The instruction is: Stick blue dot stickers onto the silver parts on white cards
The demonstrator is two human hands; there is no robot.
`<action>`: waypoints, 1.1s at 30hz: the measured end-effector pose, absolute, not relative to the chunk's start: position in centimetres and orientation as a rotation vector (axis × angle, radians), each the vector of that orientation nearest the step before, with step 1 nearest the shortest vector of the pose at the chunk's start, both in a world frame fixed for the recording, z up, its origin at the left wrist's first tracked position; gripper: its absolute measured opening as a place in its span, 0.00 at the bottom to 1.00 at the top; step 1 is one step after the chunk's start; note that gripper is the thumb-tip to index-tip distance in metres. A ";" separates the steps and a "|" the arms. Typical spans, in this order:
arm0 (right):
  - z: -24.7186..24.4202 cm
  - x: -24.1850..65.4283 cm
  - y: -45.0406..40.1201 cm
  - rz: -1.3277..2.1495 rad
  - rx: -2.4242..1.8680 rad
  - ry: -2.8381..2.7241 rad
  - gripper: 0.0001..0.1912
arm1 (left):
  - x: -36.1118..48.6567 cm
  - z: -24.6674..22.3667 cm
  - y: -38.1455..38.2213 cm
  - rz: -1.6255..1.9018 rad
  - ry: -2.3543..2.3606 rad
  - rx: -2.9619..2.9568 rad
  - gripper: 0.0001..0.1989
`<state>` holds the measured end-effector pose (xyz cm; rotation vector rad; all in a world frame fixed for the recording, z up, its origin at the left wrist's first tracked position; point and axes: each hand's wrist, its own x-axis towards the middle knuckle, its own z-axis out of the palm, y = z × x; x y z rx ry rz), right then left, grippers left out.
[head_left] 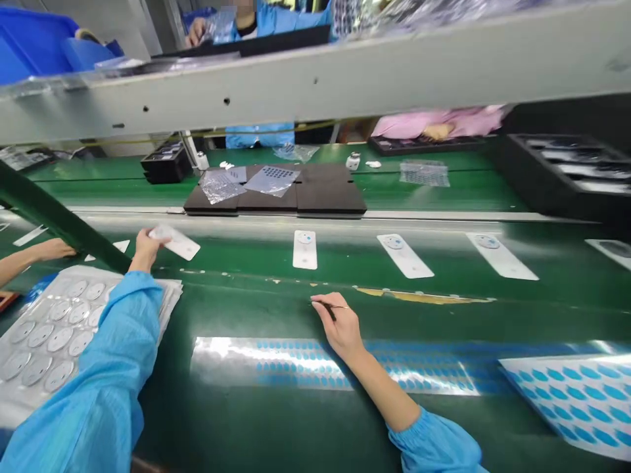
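Observation:
My left hand (144, 249) pinches the near end of a white rectangular panel (177, 242) at the left of the green belt, beside a slanted green post. Under my left forearm lies a clear tray (165, 309) of round white discs (60, 338). My right hand (340, 325) is closed round thin, dark tweezers (331, 306), mostly hidden by the fingers. It hovers over the worktop, behind a clear strip (227, 358) with rows of blue round stickers. Farther back, white panels with round discs lie spaced along the belt, the nearest panel (305, 249) straight ahead.
A sheet of blue stickers (582, 401) lies at the right. Black foam blocks (330, 190) with plastic film stand behind the belt. A grey shelf beam (315, 85) crosses overhead. The green post (64, 220) slants at left, near another person's hand (52, 249). Someone in blue is opposite.

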<state>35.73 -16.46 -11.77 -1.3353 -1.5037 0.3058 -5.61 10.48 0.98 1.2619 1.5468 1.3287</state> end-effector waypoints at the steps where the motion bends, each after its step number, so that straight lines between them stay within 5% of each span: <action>1: -11.8 35.3 -16.5 0.369 -1.326 -1.494 0.15 | -5.3 1.1 10.7 1.398 1.552 1.206 0.28; 6: -11.1 31.8 -17.2 1.023 -1.268 -1.374 0.21 | -2.2 2.1 7.6 1.566 1.252 1.028 0.12; 10: -10.4 28.7 -17.4 1.389 -1.226 -1.316 0.29 | 2.4 1.2 -0.6 1.211 0.753 0.977 0.20; 17: -11.3 27.4 -16.9 1.451 -1.271 -1.434 0.32 | 5.3 -6.8 -7.2 0.912 0.608 0.797 0.42; 33: -8.3 28.8 -16.5 1.529 -1.050 -1.129 0.24 | 7.4 -7.8 -9.4 0.768 0.723 0.814 0.34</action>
